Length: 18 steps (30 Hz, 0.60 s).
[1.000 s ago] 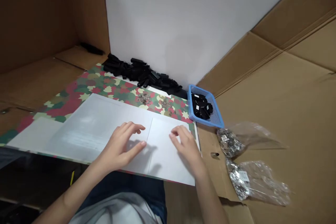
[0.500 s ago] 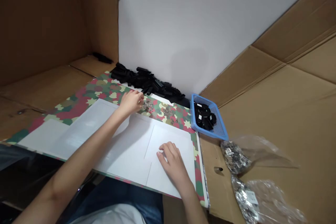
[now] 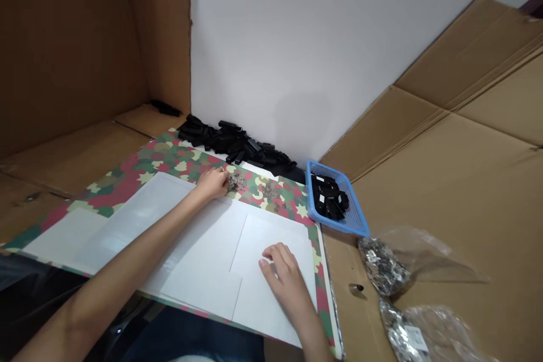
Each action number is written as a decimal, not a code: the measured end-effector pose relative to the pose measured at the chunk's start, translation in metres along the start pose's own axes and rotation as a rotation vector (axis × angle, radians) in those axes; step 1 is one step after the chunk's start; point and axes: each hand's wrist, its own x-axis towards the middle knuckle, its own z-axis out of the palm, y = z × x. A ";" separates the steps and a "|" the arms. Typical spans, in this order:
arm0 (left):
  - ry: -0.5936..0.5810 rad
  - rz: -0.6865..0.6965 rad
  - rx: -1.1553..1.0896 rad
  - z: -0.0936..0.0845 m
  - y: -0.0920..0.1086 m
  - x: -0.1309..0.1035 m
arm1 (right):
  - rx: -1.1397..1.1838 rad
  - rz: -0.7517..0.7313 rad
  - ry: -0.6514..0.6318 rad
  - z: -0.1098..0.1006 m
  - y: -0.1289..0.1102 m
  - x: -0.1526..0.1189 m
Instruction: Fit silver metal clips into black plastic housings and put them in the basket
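Observation:
My left hand [image 3: 213, 182] is at the left edge of a small pile of shiny metal pieces [image 3: 237, 182] on the camouflage-patterned board [image 3: 127, 184]. Its fingers are drawn together; what they hold, if anything, is too small to make out. Over the white sheets [image 3: 203, 260] at the right, my right hand [image 3: 283, 274] rests with fingers curved and thumb apart, nothing visible in it. A second small metal pile [image 3: 268, 191] lies to the right of the first.
Many black pieces [image 3: 237, 141] are heaped along the wall behind the board. A blue basket [image 3: 358, 216] with black parts stands at the board's right. Plastic bags of metal pieces [image 3: 382, 266] lie on the cardboard [image 3: 445, 198] at the right.
The fingers of my left hand have closed and lowered beside the metal pile. The view has tilted a little, so the whole scene sits lower.

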 end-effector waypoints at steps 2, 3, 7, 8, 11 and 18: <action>0.021 -0.025 -0.014 -0.006 -0.001 0.006 | 0.004 -0.006 0.013 -0.003 0.000 0.003; 0.041 -0.047 -0.023 -0.010 -0.002 0.012 | 0.006 -0.010 0.023 -0.003 0.000 0.004; 0.132 -0.187 -0.077 -0.021 0.003 0.042 | 0.023 -0.038 0.089 0.004 0.005 0.000; 0.145 -0.217 -0.099 -0.022 0.005 0.049 | 0.032 -0.048 0.115 0.007 0.007 -0.003; 0.148 -0.257 -0.194 -0.023 0.008 0.064 | 0.066 -0.041 0.169 0.013 0.018 -0.016; 0.174 -0.250 -0.600 -0.059 -0.012 0.039 | -0.018 0.023 0.060 -0.016 0.028 0.017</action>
